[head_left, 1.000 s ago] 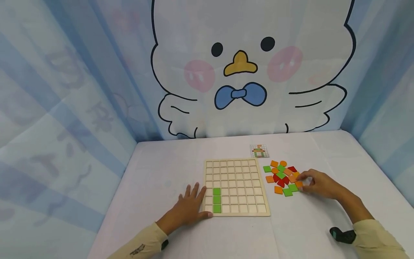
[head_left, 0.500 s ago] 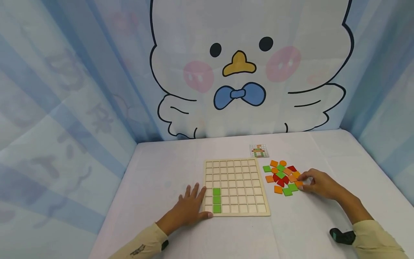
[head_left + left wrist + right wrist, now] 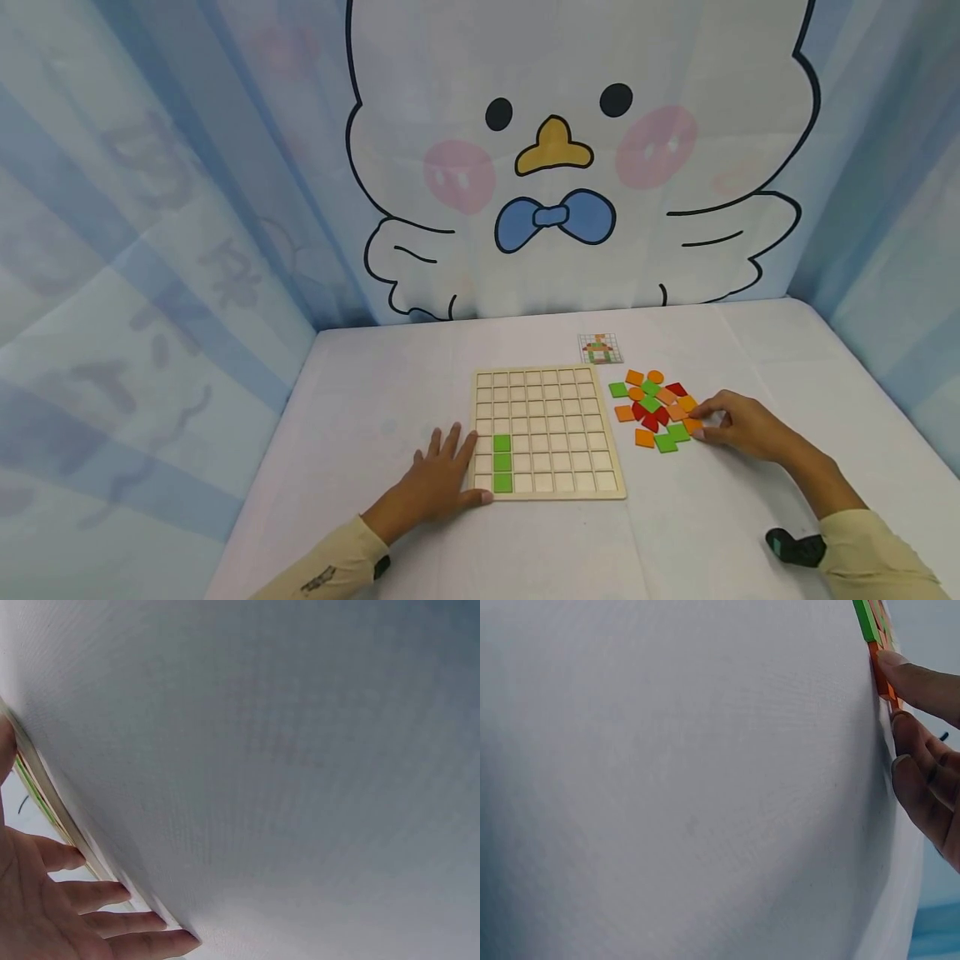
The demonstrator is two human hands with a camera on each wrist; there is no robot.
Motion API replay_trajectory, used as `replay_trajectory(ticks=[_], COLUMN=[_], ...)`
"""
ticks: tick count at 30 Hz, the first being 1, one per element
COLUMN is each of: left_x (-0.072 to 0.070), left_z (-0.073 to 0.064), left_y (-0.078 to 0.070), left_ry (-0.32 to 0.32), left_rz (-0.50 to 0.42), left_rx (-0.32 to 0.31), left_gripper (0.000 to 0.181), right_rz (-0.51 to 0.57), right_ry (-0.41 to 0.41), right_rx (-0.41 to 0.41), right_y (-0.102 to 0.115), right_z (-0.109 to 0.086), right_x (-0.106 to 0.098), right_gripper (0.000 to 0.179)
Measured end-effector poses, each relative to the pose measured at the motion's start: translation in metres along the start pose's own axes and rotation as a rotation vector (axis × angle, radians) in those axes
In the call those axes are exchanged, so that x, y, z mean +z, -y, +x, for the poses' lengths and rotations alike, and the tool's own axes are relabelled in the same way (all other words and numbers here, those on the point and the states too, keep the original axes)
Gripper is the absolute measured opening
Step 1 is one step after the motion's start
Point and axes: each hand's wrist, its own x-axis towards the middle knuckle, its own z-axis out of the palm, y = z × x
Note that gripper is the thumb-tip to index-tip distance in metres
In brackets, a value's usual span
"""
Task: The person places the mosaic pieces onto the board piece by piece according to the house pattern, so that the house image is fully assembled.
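Note:
A wooden grid board lies flat on the table, with three green square tiles in a column near its left side. My left hand rests with spread fingers against the board's left edge, its thumb at the lower left corner. To the right of the board is a loose pile of orange, green and red tiles. At the pile's right edge my right hand pinches an orange tile between thumb and fingers. In the right wrist view the thumb touches that orange tile, beside a green one.
Behind the board's far right corner lies a small card printed with a coloured grid figure. A black object shows at the right sleeve. A curtain with a cartoon bird stands behind the white table.

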Motion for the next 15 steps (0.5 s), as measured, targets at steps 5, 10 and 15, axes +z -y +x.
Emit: replay_trajectory(ticks=[5, 10, 15], left_x=[0.0010, 0.0016, 0.0024], left_z=[0.0005, 0.0004, 0.0002], left_y=[0.0002, 0.0005, 0.0010], left_ry=[-0.004, -0.004, -0.004], left_rz=[-0.002, 0.005, 0.010], left_rx=[0.001, -0.003, -0.005], left_gripper=[0.099, 0.099, 0.100], right_rz=[0.004, 0.005, 0.005], right_ry=[0.006, 0.005, -0.004], right_rx=[0.016, 0.021, 0.021], right_y=[0.0012, 0.0019, 0.0013], right_z=[0.0000, 0.0002, 0.0003], right_x=[0.0000, -0.0004, 0.0007], right_gripper=[0.037, 0.037, 0.034])
